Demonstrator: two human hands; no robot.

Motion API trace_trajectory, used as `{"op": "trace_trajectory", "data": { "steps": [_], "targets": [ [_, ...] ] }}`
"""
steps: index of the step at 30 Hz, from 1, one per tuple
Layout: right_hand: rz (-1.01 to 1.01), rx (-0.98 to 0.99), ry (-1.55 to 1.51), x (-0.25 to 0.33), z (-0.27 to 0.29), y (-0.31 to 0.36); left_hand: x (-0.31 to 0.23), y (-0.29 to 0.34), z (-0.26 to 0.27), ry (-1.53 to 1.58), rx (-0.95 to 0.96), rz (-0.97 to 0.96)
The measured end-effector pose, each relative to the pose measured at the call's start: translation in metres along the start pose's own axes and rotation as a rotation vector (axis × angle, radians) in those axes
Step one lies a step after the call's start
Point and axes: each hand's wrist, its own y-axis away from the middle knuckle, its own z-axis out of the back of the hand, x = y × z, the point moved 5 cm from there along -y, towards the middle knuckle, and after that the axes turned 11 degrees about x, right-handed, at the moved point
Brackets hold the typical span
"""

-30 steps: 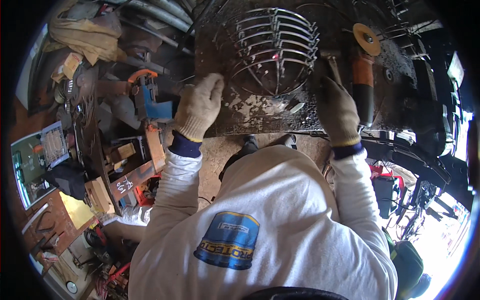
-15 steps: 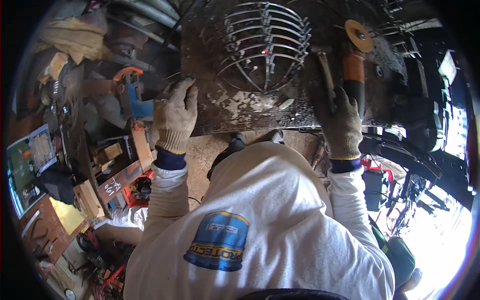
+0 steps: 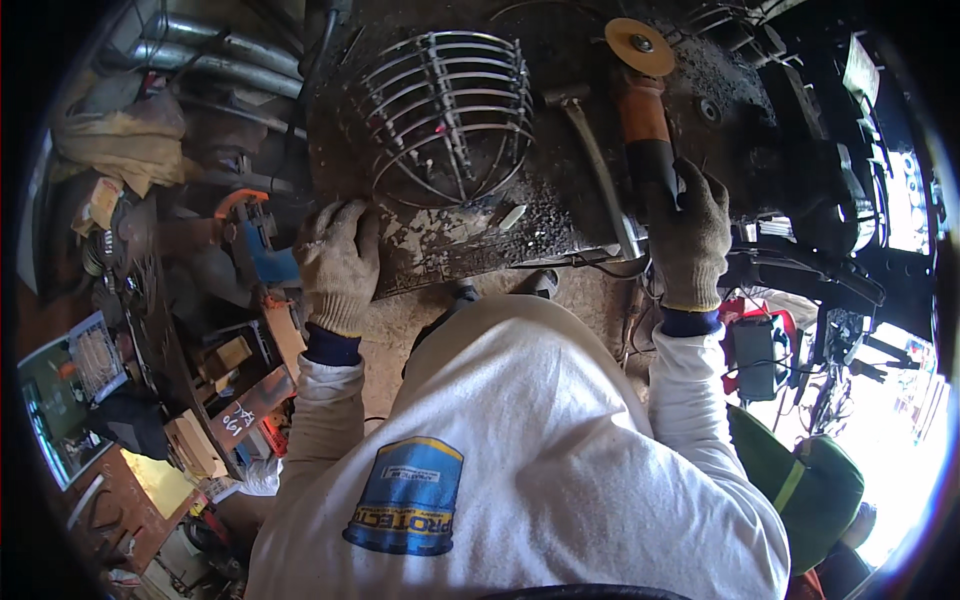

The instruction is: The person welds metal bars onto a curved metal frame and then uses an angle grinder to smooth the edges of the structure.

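Gloved L. hand [image 3: 338,250], grip loosely parted, sits at worktop [image 3: 430,245] edge nr. wire cage [image 3: 448,110]; R. hand [image 3: 692,245] meets angle grinder [image 3: 641,110] beside hammer [image 3: 602,165], can't tell if grip's closed.

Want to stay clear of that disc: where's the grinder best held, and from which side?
The grinder is probably best gripped by its dark rear body, from the person's side: that long end points toward them, and the disc sits at the far end. The right hand is there.

grinder [image 3: 643,112] partly hidden, shirt [image 3: 560,430] cut off
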Motion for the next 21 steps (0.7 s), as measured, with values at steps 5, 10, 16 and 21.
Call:
{"op": "trace_trajectory", "data": {
  "steps": [5,10,16,21],
  "targets": [
    [-0.048,-0.015,-0.146,-0.028,-0.004,0.002,-0.013,0.001,0.008,-0.07,0.018,-0.045],
    [-0.065,0.239,-0.354,-0.044,-0.018,0.003,-0.021,0.017,0.003,-0.105,0.056,0.017],
    [0.012,0.327,-0.198,-0.039,-0.023,-0.016,-0.071,0.035,0.005,-0.136,0.029,-0.029],
    [0.065,0.349,-0.25,-0.049,-0.025,-0.019,-0.129,0.031,-0.021,0.038,0.026,-0.203]
  ]
}}
